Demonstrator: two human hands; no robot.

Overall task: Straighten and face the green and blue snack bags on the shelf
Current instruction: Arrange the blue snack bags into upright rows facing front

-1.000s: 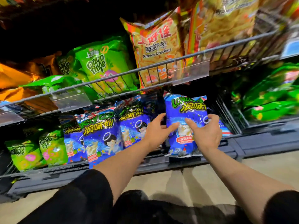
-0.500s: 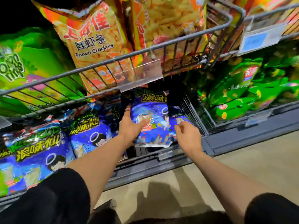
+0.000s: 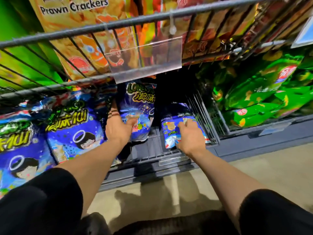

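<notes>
On the bottom wire shelf [image 3: 152,155] an upright blue snack bag [image 3: 140,102] stands facing front in the dark gap under the upper basket. My left hand [image 3: 118,129] grips its lower left edge, thumb across the front. To its right a second blue bag [image 3: 171,129] lies tilted on the shelf, and my right hand [image 3: 191,138] holds it from the front, fingers curled over its right side. More blue bags [image 3: 72,133] stand in a row to the left. Green snack bags [image 3: 254,99] fill the section on the right.
An upper wire basket [image 3: 118,24] with prawn cracker bags [image 3: 88,39] overhangs the hands, with a clear price-tag holder [image 3: 145,61] at its front. A wire divider [image 3: 201,116] separates the blue bags from the green ones. The beige floor [image 3: 152,189] lies below.
The view has moved closer and lower. My right hand has left the upright blue bag and shifted right onto a second bag lying down. My left hand keeps the upright bag, now deeper in the shelf.
</notes>
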